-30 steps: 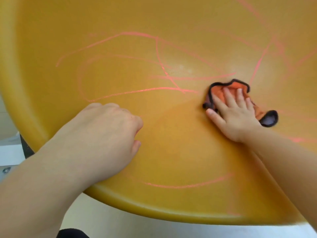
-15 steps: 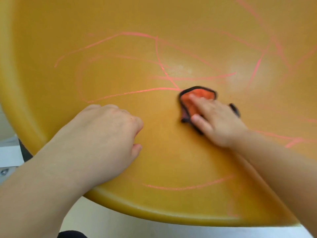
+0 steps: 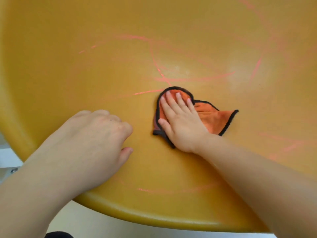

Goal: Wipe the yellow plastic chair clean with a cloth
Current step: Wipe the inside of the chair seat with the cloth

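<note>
Many marks (image 3: pixel 188 79) at 12 o'clock; press cloth (image 3: pixel 216 119) there firmly with flat right fingers (image 3: pixel 180 102), bracing chair (image 3: pixel 68 66) with curled left fingers (image 3: pixel 127 129)

The left hand (image 3: pixel 96 134) rests knuckles-up, fingers curled under, thumb tip showing, its forearm entering from lower left. The right hand (image 3: pixel 181 122) lies flat, palm down, 4 fingers straight, thumb spread, its forearm entering from lower right.
</note>
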The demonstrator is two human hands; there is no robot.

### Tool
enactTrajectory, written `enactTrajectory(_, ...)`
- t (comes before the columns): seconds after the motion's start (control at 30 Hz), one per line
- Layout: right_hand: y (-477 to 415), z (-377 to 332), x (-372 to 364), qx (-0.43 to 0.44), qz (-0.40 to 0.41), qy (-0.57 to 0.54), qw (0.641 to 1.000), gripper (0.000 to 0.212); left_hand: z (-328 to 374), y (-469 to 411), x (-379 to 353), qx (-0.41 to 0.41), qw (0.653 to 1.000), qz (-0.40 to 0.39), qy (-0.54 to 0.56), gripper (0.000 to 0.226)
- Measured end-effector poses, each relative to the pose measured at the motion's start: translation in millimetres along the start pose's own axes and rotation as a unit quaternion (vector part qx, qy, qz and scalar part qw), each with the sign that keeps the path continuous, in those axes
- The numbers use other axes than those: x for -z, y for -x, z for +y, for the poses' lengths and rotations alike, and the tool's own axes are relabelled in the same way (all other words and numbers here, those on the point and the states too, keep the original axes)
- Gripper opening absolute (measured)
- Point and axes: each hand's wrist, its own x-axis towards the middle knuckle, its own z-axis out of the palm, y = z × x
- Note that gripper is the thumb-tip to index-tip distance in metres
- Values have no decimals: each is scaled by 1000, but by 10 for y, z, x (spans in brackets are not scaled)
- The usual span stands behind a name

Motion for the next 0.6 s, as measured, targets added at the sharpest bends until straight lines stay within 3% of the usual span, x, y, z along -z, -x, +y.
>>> enactTrajectory(0.1, 185, -355, -59, 137, -27, -35, 990, 73, 23, -22, 21, 9, 1000, -3, 3, 47)
enactTrajectory(0.17, 159, -143, -47, 142, -26, -13, 989, 78, 28, -19, 36, 8, 1000, -4, 4, 44)
enactTrajectory(0.23, 41, 315, 13, 22, 2, 32, 999, 89, 23, -7, 42, 10, 1000, -2, 8, 38)
enactTrajectory(0.33, -52, 988, 190, -194, 24, 68, 978, 94, 26, -1, 64, 13, 1000, -2, 12, 35)
enactTrajectory(0.4, -55, 1095, 241, -241, 5, 78, 967, 94, 29, -1, 66, 9, 1000, -10, 7, 34)
enactTrajectory(0.47, -45, 899, 191, -203, -16, 61, 977, 91, 34, 7, 69, 11, 1000, -19, 1, 32)
enactTrajectory(0.6, 181, 26, 33, 69, -60, 6, 996, 85, 43, -5, 93, 23, 1000, -16, 15, 28)
